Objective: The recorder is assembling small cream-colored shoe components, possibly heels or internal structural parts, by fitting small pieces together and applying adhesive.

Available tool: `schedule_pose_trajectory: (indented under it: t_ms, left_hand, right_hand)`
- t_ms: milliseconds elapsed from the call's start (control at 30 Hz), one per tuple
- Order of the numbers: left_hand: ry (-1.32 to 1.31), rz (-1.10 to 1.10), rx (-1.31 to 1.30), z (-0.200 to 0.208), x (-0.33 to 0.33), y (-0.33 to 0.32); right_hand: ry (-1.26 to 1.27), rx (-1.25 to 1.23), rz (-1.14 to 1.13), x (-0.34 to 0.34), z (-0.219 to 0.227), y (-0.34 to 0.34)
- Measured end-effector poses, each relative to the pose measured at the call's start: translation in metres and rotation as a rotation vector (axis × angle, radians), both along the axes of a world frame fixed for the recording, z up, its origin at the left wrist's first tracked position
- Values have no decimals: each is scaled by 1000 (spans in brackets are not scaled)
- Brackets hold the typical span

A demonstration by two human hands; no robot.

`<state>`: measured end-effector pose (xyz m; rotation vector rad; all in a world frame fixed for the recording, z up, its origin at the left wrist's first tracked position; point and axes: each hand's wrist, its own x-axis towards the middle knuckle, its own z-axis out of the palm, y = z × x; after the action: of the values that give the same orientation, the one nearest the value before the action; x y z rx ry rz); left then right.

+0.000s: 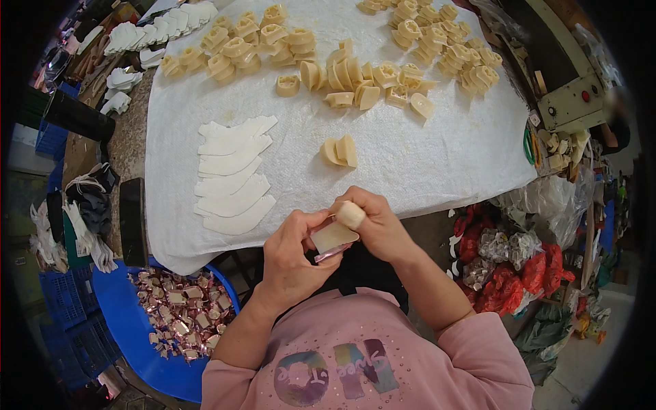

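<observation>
In front of my body, at the near edge of the table, both hands grip a small shoe heel (333, 238) with a cream face and shiny pink sides. The fingers of my left hand (294, 249) wrap its left side. My right hand (383, 225) closes on its upper right, and the thumb wears a cream cover (351, 214). Fingers hide part of the heel. Just beyond the hands, bare cream heels (339, 151) stand together on the white cloth (301, 130). To their left lies an overlapping column of curved white cut pieces (236, 174).
Several cream heels (239, 48) cover the far side of the table. A blue tub (160, 372) at lower left holds many shiny pink heels (184, 314). A dark phone (134, 222) lies at the left edge. Red bags (502, 287) sit low right, beneath a machine (574, 102).
</observation>
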<state>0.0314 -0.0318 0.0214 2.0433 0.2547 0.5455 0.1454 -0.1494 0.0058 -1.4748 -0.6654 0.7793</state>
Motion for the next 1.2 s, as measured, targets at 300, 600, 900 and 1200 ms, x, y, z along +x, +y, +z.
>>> schedule_pose_trajectory:
  t_ms: [300, 600, 900, 1200]
  left_hand:
    - [-67, 157, 99, -7, 7, -15]
    - [-95, 273, 147, -9, 9, -17]
    - [-12, 119, -408, -6, 2, -5]
    - [-68, -420, -1456, -15, -11, -2]
  right_hand:
    - [-19, 29, 36, -13, -4, 1]
    - [578, 313, -13, -26, -13, 6]
    - [-4, 104, -128, -25, -9, 9]
    - [104, 68, 65, -18, 4, 12]
